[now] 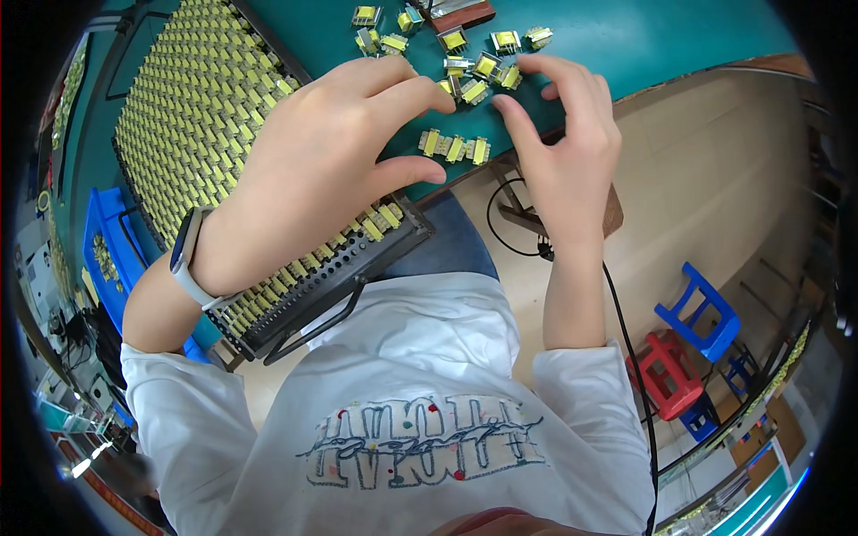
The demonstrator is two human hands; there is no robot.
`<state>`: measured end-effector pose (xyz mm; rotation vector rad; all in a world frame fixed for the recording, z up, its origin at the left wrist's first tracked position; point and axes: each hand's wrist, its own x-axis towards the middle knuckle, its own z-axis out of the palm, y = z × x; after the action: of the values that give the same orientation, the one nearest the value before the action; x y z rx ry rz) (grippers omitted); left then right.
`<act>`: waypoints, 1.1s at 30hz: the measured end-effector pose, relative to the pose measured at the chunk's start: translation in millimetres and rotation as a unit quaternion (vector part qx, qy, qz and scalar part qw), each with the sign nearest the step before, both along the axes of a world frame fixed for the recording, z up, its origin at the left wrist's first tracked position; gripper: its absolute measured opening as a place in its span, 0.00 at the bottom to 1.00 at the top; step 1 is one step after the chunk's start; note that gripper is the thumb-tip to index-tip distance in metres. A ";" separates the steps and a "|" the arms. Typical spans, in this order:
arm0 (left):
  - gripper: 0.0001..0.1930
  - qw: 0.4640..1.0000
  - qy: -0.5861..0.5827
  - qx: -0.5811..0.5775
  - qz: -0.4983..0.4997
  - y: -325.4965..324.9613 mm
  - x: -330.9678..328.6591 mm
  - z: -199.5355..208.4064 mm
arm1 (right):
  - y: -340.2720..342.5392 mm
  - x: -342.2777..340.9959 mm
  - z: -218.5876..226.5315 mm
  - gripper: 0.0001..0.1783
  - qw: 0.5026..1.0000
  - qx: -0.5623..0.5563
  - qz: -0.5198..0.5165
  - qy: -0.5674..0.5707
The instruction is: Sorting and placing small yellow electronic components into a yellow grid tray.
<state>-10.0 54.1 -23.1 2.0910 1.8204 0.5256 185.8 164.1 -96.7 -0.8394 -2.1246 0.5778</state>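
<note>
Small yellow-taped transformers (474, 91) with metal pins lie in a loose cluster on the green tabletop (617, 40). My left hand (335, 125) reaches over from the left, its fingers bent and the thumb held apart, with nothing visible in its grasp; some fingertips are hidden. On the cluster's right side is my right hand (576, 134), open, thumb and forefinger apart close to the transformers. Whether it touches any, I cannot tell. Nearer to me, three transformers form a short row (455, 147). Below my left forearm, a dark perforated rack (393, 246) bears many rows of such transformers.
A reddish-brown block (465, 15) lies at the table's back. Left of the rack stands a blue bin (105, 210) with small parts in it. A black cable (613, 299) hangs at the right, near a blue stool (719, 338) and a red stool (679, 389) on the floor.
</note>
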 end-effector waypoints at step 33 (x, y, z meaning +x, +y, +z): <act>0.17 0.990 -0.042 0.132 -0.035 7.5 28.6 -10.8 | -34.8 25.5 33.0 0.20 0.997 -0.025 0.071 0.008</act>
<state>18.7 61.6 -33.9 2.2534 1.7028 0.8624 211.3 129.3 -63.7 -0.7118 -2.1742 0.7123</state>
